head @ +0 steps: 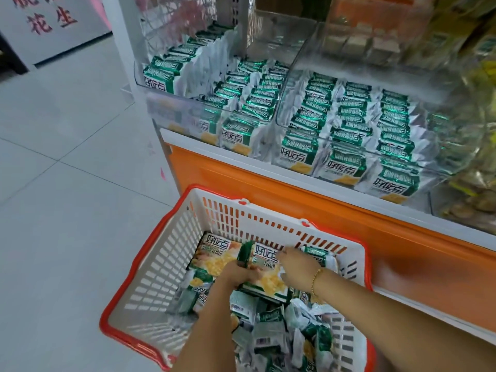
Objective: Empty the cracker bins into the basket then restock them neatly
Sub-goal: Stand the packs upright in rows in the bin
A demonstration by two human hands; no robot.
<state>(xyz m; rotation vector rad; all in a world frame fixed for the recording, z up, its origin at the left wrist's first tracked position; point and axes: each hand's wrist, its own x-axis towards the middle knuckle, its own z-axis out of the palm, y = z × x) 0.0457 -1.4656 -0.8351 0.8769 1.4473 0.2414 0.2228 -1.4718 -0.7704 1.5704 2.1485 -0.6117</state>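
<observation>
Item: basket [150,267], white slatted plastic with a red rim, near centre, standing against the front of the orange shelf base [295,200].
Contents: a heap of loose green-and-silver packets [268,323] in its near right part. One larger flat pack [214,253] lies against its far left wall.

Item: cracker packet [265,269], green with a yellow picture, held above the heap in the far half of the basket.
- Left hand [243,276]: fingers curled round the packet's near left edge, gripping it.
- Right hand [298,264]: lies over the packet's right end. The hand is blurred, so I cannot tell whether it grips or only rests there. A gold bracelet [315,280] sits on its wrist.

Item: left bin [166,103], clear plastic, on the shelf, far left.
Contents: green packets on edge in rows, the left row reaching furthest back.

Item: right bin [445,157], clear plastic, touching the left bin on its right side.
Contents: three tidy rows of the same green packets, standing on edge.

Surroundings: yellow wrapped goods [477,76] to the right of the bins. Grey floor tiles [67,170] lie to the left. A white sign with red characters [51,20] is at far left.
</observation>
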